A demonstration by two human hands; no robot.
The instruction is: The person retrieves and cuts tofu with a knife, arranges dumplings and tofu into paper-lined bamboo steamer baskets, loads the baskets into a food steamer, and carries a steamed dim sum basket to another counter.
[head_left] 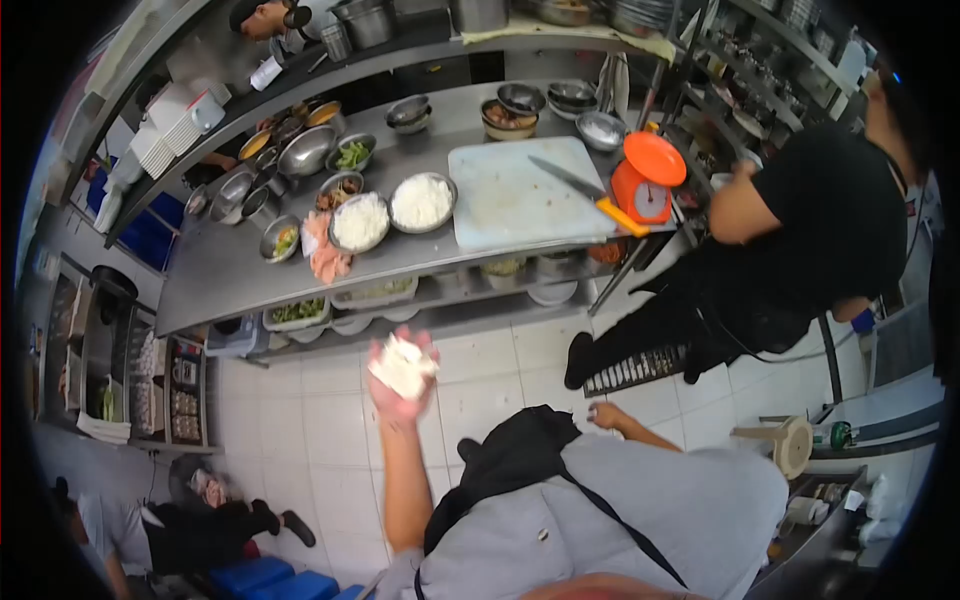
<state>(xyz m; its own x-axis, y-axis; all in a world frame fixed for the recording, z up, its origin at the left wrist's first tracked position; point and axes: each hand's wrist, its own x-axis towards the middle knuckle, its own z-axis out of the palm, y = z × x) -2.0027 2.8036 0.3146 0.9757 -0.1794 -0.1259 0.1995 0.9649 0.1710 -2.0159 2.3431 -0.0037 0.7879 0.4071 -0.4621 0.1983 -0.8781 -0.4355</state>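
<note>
My left hand (388,398) is raised in front of the steel counter, palm up, with the fingers around a soft white lump of food (405,368). Whether the lump is rice or dough is too blurred to tell. Beyond it on the counter stand two metal bowls heaped with white rice, the left bowl (359,222) and the right bowl (422,203). Beside the left bowl lies a crumpled pink cloth (328,262). Low by my black apron, my right hand (605,413) shows only in part; its finger pose is unclear.
A white cutting board (500,225) carries a knife with a yellow handle (622,217). An orange scale (648,185) stands at its right. Several metal bowls of food line the counter (200,300). A person in black (830,220) stands at right; another person (120,540) is at lower left.
</note>
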